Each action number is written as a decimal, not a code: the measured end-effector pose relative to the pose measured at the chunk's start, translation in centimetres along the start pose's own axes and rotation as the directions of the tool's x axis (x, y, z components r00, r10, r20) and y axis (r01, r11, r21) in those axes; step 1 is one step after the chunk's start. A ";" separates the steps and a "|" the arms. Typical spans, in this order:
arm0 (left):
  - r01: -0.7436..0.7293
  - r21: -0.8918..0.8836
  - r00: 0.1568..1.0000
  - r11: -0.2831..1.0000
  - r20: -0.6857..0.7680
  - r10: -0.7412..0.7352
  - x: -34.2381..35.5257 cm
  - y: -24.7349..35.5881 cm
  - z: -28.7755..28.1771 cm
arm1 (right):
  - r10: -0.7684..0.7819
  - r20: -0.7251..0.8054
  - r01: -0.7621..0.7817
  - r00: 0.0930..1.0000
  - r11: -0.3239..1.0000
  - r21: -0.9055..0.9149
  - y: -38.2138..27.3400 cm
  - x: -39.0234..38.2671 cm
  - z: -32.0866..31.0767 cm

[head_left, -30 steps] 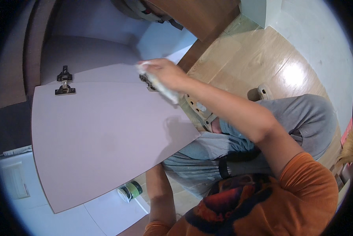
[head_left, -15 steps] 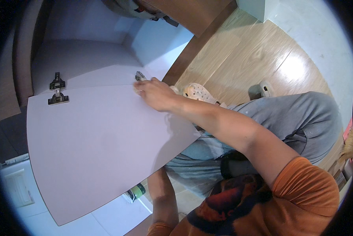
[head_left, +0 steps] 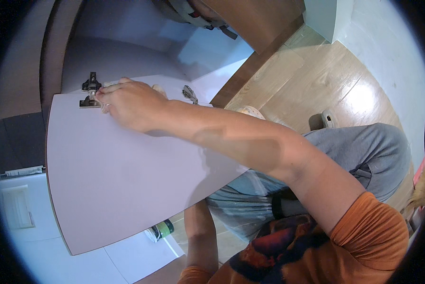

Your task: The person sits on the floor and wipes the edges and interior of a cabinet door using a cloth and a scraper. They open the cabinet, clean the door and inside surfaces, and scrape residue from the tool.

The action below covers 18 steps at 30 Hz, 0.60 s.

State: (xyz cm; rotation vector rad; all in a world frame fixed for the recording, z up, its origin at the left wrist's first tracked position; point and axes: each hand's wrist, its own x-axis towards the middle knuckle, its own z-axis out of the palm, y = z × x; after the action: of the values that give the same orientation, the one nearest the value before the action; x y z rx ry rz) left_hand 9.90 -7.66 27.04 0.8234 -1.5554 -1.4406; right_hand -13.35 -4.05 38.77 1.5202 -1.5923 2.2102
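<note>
Far left, I log a white surface (head_left: 30, 241) lying below the edge of a pale lilac panel (head_left: 122, 184), which extends from the front of an open cabinet (head_left: 127, 59), taking up most of the left half. At the panel's upper left corner, a metal hinge (head_left: 90, 94) joins the two. My right hand (head_left: 131, 105) is just beside it, fingers curled around a pale cloth (head_left: 158, 89), bits of which show at the fingertips and behind the hand. Below the panel sits a green-banded round object (head_left: 162, 230), kind unclear. Next, my left forearm (head_left: 200, 236) passes under the panel; that hand is hidden, so I cannot tell its finger state. Further right: a second hinge (head_left: 189, 94), then wood-look flooring (head_left: 312, 78).
</note>
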 end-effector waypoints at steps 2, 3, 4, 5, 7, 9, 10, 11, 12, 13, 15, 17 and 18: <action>-0.001 -0.006 1.000 1.000 0.003 0.001 0.1 0.0 0.2 | 0.044 -0.008 -0.045 0.999 0.999 -0.016 0.0 -0.8 -0.4; -0.002 -0.008 1.000 1.000 0.005 0.002 0.3 0.1 0.4 | 0.062 -0.025 -0.063 0.998 0.997 -0.046 1.0 -1.7 0.0; -0.006 -0.015 1.000 1.000 0.017 0.006 0.5 0.1 0.9 | 0.083 -0.048 -0.086 0.995 0.993 -0.081 2.1 -2.9 0.0; -0.005 -0.021 1.000 1.000 0.026 0.005 0.8 0.1 1.3 | 0.094 -0.064 -0.102 0.993 0.986 -0.133 3.1 -4.4 -0.2; -0.005 -0.027 1.000 1.000 0.021 0.006 0.6 -0.2 1.3 | 0.179 0.003 -0.175 0.984 0.966 -0.188 4.2 -8.1 -0.9; 0.000 -0.027 1.000 1.000 0.023 0.001 0.8 -0.6 1.3 | 0.330 0.137 -0.284 0.934 0.919 -0.275 5.4 -11.7 -2.2; -0.002 -0.023 1.000 1.000 0.024 0.003 0.8 -0.4 1.4 | 0.407 0.190 -0.331 0.893 0.882 -0.335 5.7 -13.0 -2.9; -0.005 -0.015 1.000 1.000 0.006 0.005 0.4 -0.2 0.5 | 0.522 0.341 -0.369 0.782 0.829 -0.421 5.1 -14.0 -3.4; -0.001 -0.025 1.000 1.000 0.009 0.002 0.5 -0.6 0.6 | 0.627 0.448 -0.379 0.638 0.762 -0.526 4.6 -14.9 -4.7; -0.005 -0.031 1.000 1.000 0.022 0.005 0.8 -0.4 1.1 | 0.593 0.437 -0.388 0.676 0.791 -0.473 5.8 -16.6 -5.5; -0.011 -0.035 0.999 0.999 0.037 0.013 1.3 -0.1 1.6 | 0.565 0.380 -0.453 0.733 0.821 -0.347 6.9 -19.0 -6.8; -0.016 -0.042 0.999 0.999 0.038 0.017 1.6 0.1 1.8 | 0.557 0.285 -0.498 0.780 0.828 -0.257 4.7 -18.0 -7.0; -0.019 -0.041 0.999 0.999 0.033 0.021 1.6 0.2 1.6 | 0.535 0.234 -0.485 0.812 0.841 -0.238 3.1 -16.9 -7.1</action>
State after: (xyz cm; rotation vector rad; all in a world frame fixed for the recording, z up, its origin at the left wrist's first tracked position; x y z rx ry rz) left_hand 7.79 -8.37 27.51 0.7609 -1.5499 -1.4739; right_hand -10.88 7.78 24.70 1.5665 -2.4739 2.0491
